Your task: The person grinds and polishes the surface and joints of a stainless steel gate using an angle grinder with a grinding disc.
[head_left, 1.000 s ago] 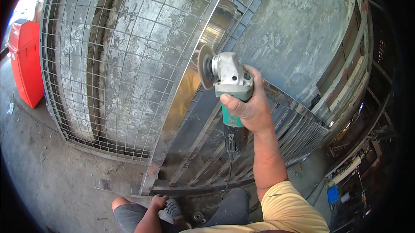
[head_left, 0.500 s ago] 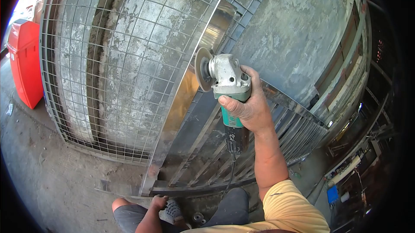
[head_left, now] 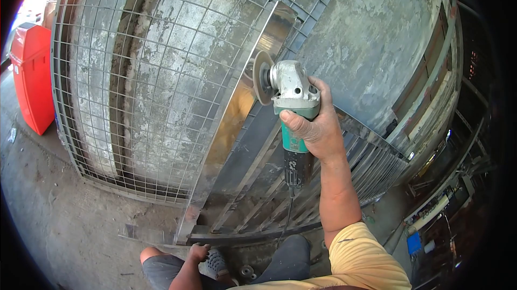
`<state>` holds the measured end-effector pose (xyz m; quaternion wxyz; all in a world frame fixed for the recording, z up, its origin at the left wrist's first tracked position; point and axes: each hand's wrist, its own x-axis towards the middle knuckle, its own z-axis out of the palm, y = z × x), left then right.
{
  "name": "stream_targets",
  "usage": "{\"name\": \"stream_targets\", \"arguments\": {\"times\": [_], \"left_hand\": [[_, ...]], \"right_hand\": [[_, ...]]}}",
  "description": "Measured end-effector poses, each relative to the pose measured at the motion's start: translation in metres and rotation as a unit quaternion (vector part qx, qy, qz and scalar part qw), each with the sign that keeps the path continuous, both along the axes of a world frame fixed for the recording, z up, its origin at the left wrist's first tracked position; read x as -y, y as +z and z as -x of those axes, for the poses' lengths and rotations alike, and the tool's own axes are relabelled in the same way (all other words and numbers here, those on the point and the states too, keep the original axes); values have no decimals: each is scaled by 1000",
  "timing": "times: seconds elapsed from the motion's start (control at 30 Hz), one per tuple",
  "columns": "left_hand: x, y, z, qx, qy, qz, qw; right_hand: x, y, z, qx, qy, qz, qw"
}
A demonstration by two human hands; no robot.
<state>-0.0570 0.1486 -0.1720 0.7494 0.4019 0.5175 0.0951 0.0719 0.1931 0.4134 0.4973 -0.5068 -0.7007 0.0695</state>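
My right hand is wrapped round a green and silver angle grinder, held upright with its cord hanging down. The grinder's round disc is at the edge of a shiny metal bar, which slants up across a metal frame with slats. Low in the view, my left hand rests near my knee with its fingers curled; what it holds, if anything, is too small to make out.
A wire mesh panel leans against a worn grey wall. A red bin stands at the far left. Small round discs lie on the floor by my shoe. A blue object is at the lower right.
My right hand and the grinder have shifted slightly to the right, with the disc now a little higher along the bar. My left hand has not visibly moved.
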Motion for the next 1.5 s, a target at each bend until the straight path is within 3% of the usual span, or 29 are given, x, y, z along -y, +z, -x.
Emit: {"name": "stream_targets", "arguments": {"times": [0.17, 0.27, 0.43, 0.53, 0.87, 1.07, 1.17, 1.3, 1.43, 1.5], "left_hand": [[-1, -9, -5, 8, -5, 3, 1000], [0, -6, -2, -3, -10, 3, 1000], [-2, -3, -4, 2, -5, -4, 1000], [-1, -3, -3, 0, 1, -3, 1000], [-1, -6, -3, -3, -9, -4, 1000], [-3, -7, -6, -11, -11, -4, 1000], [-5, -8, -8, -12, -13, -2, 1000], [-5, -14, -6, -14, -13, 4, 1000], [-5, -18, -7, -20, -2, -1, 1000], [-5, -20, -7, -23, -12, -3, 1000]], "right_hand": [[0, 3, -4, 12, -12, -24, 1000], [3, 16, 0, -26, -20, 35, 999], [0, -6, -9, 74, -3, -7, 997], [1, -4, -3, 12, 22, 15, 1000], [4, 12, -8, 12, -25, 11, 1000], [4, 6, -23, 84, -42, -29, 995], [-2, -4, -24, 72, -4, -37, 997], [-3, 10, -19, 46, -33, -11, 998], [0, 0, -23, 123, -6, -37, 992], [0, -5, -21, 94, -5, -27, 995]]}}
